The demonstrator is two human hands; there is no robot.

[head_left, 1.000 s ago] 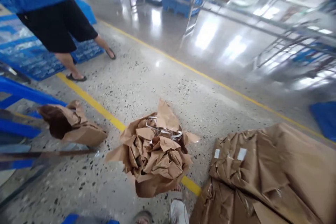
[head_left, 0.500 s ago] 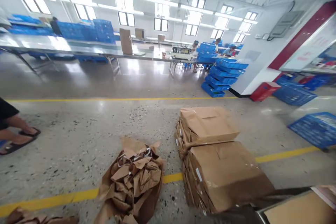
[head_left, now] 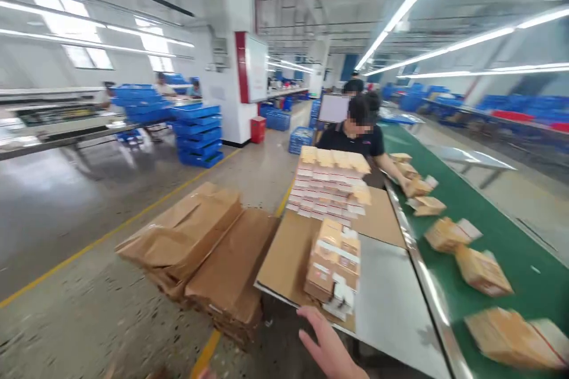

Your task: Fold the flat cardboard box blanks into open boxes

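Observation:
My right hand [head_left: 329,344] reaches in from the bottom edge, just in front of the table's near edge. Its thumb and a finger are spread apart, with nothing between them. Closest to it is a block of small brown boxes [head_left: 328,263] with white labels, standing on a cardboard sheet [head_left: 284,249]. A gap seems to separate the fingers from these boxes. Of my left hand [head_left: 207,373] only a blurred bit shows at the bottom edge, its fingers hidden. Farther back on the table rises a stack of flat cartons [head_left: 326,186].
Brown paper-wrapped bundles [head_left: 222,260] sit on the floor left of the table. To the right, a green conveyor belt [head_left: 448,201] carries several small open boxes [head_left: 484,272]. A co-worker [head_left: 351,130] reaches to the belt behind the stack. Blue crates [head_left: 198,136] stand by a pillar.
The view has swung to the right, bringing the table, belt and co-worker into sight. My right hand has come into view. The crumpled brown paper has nearly left it.

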